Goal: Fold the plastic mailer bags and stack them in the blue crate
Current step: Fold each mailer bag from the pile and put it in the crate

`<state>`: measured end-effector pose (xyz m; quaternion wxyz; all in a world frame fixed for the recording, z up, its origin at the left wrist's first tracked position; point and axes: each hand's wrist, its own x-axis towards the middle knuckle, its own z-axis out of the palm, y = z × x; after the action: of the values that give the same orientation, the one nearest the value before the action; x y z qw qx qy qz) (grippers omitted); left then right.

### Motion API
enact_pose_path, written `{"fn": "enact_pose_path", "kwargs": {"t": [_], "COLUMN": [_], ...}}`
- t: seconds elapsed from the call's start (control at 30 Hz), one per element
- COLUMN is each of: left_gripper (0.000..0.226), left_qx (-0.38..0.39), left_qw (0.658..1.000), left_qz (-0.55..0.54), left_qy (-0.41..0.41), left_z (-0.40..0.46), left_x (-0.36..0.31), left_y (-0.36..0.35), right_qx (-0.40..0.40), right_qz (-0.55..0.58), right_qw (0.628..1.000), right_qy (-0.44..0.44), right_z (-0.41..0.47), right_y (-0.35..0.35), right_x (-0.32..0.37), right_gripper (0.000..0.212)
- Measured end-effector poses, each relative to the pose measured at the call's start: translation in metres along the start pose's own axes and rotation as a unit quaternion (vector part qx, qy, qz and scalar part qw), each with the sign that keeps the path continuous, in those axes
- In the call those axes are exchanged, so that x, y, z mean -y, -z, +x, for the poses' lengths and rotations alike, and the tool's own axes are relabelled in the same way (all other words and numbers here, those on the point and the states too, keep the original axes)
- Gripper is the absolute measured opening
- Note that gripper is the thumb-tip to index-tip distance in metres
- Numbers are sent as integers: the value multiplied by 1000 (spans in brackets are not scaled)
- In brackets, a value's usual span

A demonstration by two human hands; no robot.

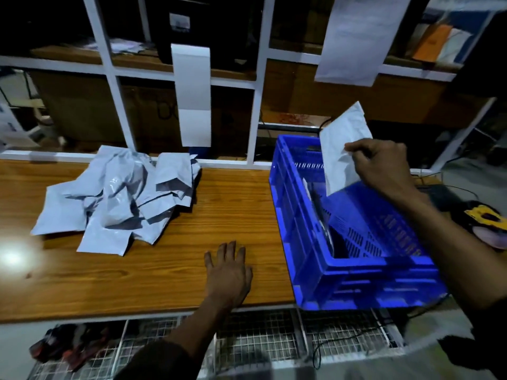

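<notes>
Mostly unfinished: the right hand (384, 165) is pinching a folded mailer bag (343, 149) above the blue crate (356, 270), which perhaps holds some already; the left hand (229, 267) is resting flat on the desk (164, 270) near the crumpled pile (118, 198).

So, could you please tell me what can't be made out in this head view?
- Blue crate contents: near wall and held mailer bag in the right hand hide most; count unclear.
- Pile of mailer bags: overlapping, number unclear.
- Yellow object: cut off by the right edge.
- Left hand lies flat on the table.
</notes>
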<state>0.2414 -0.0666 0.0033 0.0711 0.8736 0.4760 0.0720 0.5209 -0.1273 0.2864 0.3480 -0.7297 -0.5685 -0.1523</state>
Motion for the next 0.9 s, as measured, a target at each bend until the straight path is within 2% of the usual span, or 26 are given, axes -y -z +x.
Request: {"fn": "enact_pose_path", "kwargs": {"t": [0.1, 0.23, 0.33, 0.4, 0.43, 0.5, 0.57, 0.6, 0.7, 0.77, 0.83, 0.9], "left_gripper": [69, 61, 58, 58, 58, 59, 60, 61, 59, 59, 59, 60], "left_qx": [-23, -41, -56, -63, -65, -64, -64, -64, -67, -69, -71, -70], "left_qw": [1000, 999, 998, 998, 998, 998, 998, 998, 998, 998, 998, 998], "left_qz": [1, 3, 3, 6, 7, 8, 9, 9, 9, 6, 2, 2], "left_qy": [-2, -8, -7, -4, -2, 1, 0, -1, -2, -1, -1, 0], "left_z": [-1, -1, -1, 0, 1, 0, 0, 0, -1, -1, -2, -3], "left_x": [0, 1, 2, 1, 1, 0, 1, 1, 1, 0, -1, -1], "left_y": [-2, -6, -6, -6, -5, -5, -6, -6, -5, -3, -3, -2], "right_qx": [79, 238, 360, 403, 413, 434, 439, 432, 428, 463, 497, 507], "right_qz": [-83, -196, -188, -151, -128, -88, -72, -54, 7, 54, 97, 149], "right_qw": [993, 949, 913, 903, 901, 896, 895, 899, 887, 851, 818, 807], "right_qy": [-18, -66, -37, 6, 14, 18, -16, -51, -173, -242, -273, -264], "right_z": [-10, -28, -41, -44, -43, -42, -40, -39, -39, -40, -42, -42], "right_y": [-22, -65, -86, -94, -100, -109, -111, -112, -113, -114, -122, -132], "right_x": [-40, -74, -82, -83, -86, -90, -88, -87, -83, -86, -98, -109], "right_gripper": [27, 38, 34, 30, 37, 74, 106, 112, 103, 91, 84, 71]}}
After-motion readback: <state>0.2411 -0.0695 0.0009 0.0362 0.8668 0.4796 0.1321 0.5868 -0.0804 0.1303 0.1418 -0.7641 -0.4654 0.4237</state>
